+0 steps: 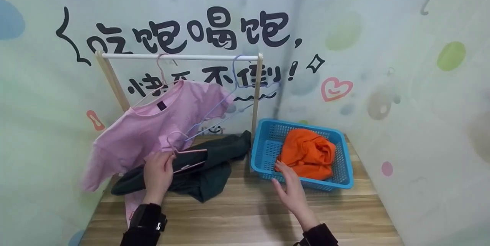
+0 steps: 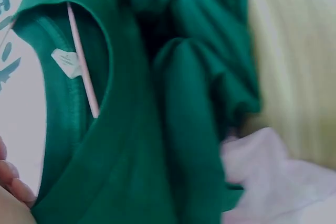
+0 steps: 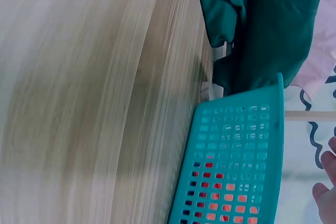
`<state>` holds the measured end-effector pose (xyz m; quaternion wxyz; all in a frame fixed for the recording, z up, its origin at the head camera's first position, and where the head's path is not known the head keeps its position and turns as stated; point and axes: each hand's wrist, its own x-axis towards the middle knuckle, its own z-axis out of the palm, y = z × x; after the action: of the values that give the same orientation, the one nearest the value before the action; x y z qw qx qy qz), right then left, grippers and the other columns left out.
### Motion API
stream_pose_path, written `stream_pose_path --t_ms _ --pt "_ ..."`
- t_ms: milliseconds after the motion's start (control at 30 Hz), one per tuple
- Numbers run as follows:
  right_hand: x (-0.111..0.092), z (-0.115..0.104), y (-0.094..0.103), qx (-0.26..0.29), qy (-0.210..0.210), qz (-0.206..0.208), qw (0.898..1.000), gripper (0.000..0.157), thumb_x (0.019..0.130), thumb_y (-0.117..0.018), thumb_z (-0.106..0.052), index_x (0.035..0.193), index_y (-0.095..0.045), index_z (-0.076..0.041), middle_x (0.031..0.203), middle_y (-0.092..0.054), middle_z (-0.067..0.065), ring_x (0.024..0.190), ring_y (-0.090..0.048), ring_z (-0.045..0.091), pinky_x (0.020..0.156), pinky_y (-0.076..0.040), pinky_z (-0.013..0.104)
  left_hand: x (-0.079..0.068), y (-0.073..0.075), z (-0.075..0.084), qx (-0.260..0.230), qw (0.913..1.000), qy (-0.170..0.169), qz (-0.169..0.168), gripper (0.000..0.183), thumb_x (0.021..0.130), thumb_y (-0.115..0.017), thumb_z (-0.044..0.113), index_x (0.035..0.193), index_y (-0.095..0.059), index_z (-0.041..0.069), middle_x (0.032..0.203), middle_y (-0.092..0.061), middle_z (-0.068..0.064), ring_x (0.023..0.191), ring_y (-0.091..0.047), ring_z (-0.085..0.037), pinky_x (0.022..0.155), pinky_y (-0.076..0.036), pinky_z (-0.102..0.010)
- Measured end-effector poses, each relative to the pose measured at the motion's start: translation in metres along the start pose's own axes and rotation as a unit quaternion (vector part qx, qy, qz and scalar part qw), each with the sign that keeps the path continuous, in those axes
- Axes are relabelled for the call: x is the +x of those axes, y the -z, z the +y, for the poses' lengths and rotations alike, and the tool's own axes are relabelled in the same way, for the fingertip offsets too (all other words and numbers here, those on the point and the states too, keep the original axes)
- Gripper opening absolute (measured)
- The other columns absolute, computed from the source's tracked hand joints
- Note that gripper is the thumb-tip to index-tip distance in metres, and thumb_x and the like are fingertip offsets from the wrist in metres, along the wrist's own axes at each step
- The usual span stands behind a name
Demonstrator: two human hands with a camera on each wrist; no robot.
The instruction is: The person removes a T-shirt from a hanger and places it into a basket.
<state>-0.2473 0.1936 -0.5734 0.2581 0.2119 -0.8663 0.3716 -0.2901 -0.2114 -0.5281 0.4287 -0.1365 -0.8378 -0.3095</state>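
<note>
Dark sleeves (image 1: pixel 139 238) closest, at bottom edge, black band on the left wrist. Patterned wall (image 1: pixel 421 123) with black lettering fills the upper frame. Wooden table (image 1: pixel 237 219) spans lower centre. Rack (image 1: pixel 206 57), white rail on wooden posts, upper left to centre. Pink shirt (image 1: pixel 153 131) hangs from its rail, left of centre, short sleeves spread. Dark green shirt (image 1: pixel 203 184) below it, lower left to centre, over the table. Blue basket (image 1: pixel 347 158) right of centre, near the right post; orange cloth (image 1: pixel 306 154) bundled inside. Left hand (image 1: pixel 157 173), lower left: fingers curled, pinching a pink hanger (image 1: pixel 193 150) threaded through the green shirt's neck opening, white label beside the bar. Right hand (image 1: pixel 291 188), lower right of centre: fingers straight, thumb apart, at the basket's near rim; cannot tell whether fingertips touch the orange cloth. Thin blue hanger (image 1: pixel 234 70) on the rail's right end.
</note>
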Motion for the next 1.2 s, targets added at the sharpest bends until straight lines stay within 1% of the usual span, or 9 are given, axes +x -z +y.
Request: stream_pose_path --t_ms 100,233,300,400,600,733,1000,1100,1200 --pt "0.004 -0.005 -0.004 0.008 0.011 -0.003 1.0 0.05 0.092 -0.068 -0.009 0.139 -0.052 -0.003 0.142 -0.051 0.019 0.129 -0.048 0.035 0.103 -0.039 0.058 -0.007 0.0 0.004 -0.014 0.9987 -0.048 0.012 0.007 0.082 -0.07 -0.005 0.087 -0.069 0.0 0.079 -0.065 -0.012 0.073 -0.059 -0.033 0.07 -0.043 -0.044" --pt "0.012 -0.011 -0.008 0.015 0.045 -0.002 0.999 0.05 0.092 -0.068 -0.009 0.138 -0.052 0.0 0.141 -0.052 0.019 0.129 -0.048 0.036 0.102 -0.04 0.058 -0.008 0.002 0.015 -0.025 0.994 -0.103 0.027 0.005 0.086 -0.069 0.0 0.089 -0.07 0.004 0.077 -0.063 -0.007 0.069 -0.057 -0.029 0.064 -0.041 -0.041" --pt "0.018 -0.013 -0.009 0.019 0.052 -0.005 0.998 0.05 0.093 -0.068 -0.01 0.139 -0.052 0.0 0.142 -0.052 0.018 0.131 -0.047 0.036 0.103 -0.039 0.057 -0.006 0.004 0.021 -0.027 0.9915 -0.123 0.034 0.005 0.09 -0.066 0.006 0.089 -0.07 0.005 0.078 -0.064 -0.005 0.069 -0.057 -0.028 0.063 -0.041 -0.04" --pt "0.027 -0.018 -0.009 0.026 0.046 -0.016 0.998 0.051 0.095 -0.066 -0.013 0.142 -0.05 -0.004 0.145 -0.049 0.015 0.134 -0.044 0.032 0.106 -0.037 0.054 -0.001 0.007 0.03 -0.03 0.9888 -0.14 0.042 0.016 0.096 -0.06 0.015 0.089 -0.071 0.005 0.078 -0.064 -0.004 0.068 -0.056 -0.028 0.062 -0.04 -0.039" --pt "0.05 -0.03 -0.009 0.009 0.07 -0.038 0.997 0.055 0.096 -0.066 -0.018 0.144 -0.046 -0.002 0.151 -0.043 0.016 0.139 -0.038 0.033 0.109 -0.033 0.056 0.012 0.013 0.049 -0.061 0.9843 -0.152 0.065 0.023 0.099 -0.058 0.019 0.087 -0.07 0.004 0.077 -0.063 -0.004 0.067 -0.056 -0.026 0.064 -0.04 -0.036" --pt "0.063 -0.036 -0.008 0.006 0.079 -0.036 0.996 0.052 0.096 -0.066 -0.018 0.144 -0.049 -0.005 0.149 -0.045 0.015 0.139 -0.038 0.032 0.109 -0.033 0.055 0.021 0.012 0.061 -0.085 0.981 -0.16 0.07 0.024 0.1 -0.059 0.021 0.086 -0.069 0.004 0.077 -0.063 -0.004 0.067 -0.055 -0.026 0.066 -0.04 -0.037" --pt "0.067 -0.042 -0.008 -0.005 0.031 -0.071 0.997 0.029 0.098 -0.063 -0.016 0.127 -0.067 -0.017 0.123 -0.068 -0.001 0.114 -0.061 0.019 0.096 -0.049 0.042 0.027 0.007 0.07 -0.091 0.9818 -0.157 0.055 0.024 0.1 -0.059 0.021 0.085 -0.068 0.005 0.075 -0.062 -0.003 0.066 -0.054 -0.025 0.065 -0.039 -0.036" --pt "0.065 -0.039 -0.007 0.006 0.016 -0.081 0.997 0.025 0.099 -0.061 -0.014 0.122 -0.07 -0.019 0.12 -0.069 -0.002 0.111 -0.063 0.017 0.095 -0.05 0.04 0.026 0.006 0.069 -0.087 0.9838 -0.15 0.047 0.021 0.099 -0.06 0.018 0.086 -0.069 0.004 0.076 -0.063 -0.004 0.068 -0.055 -0.025 0.066 -0.04 -0.036" --pt "0.061 -0.034 -0.004 0.038 0.005 -0.089 0.995 0.027 0.101 -0.056 -0.016 0.125 -0.068 -0.019 0.123 -0.068 -0.002 0.114 -0.063 0.018 0.096 -0.049 0.041 0.026 0.004 0.066 -0.088 0.9856 -0.14 0.035 0.011 0.094 -0.064 0.01 0.087 -0.07 0.004 0.078 -0.065 -0.005 0.069 -0.056 -0.025 0.067 -0.041 -0.037"
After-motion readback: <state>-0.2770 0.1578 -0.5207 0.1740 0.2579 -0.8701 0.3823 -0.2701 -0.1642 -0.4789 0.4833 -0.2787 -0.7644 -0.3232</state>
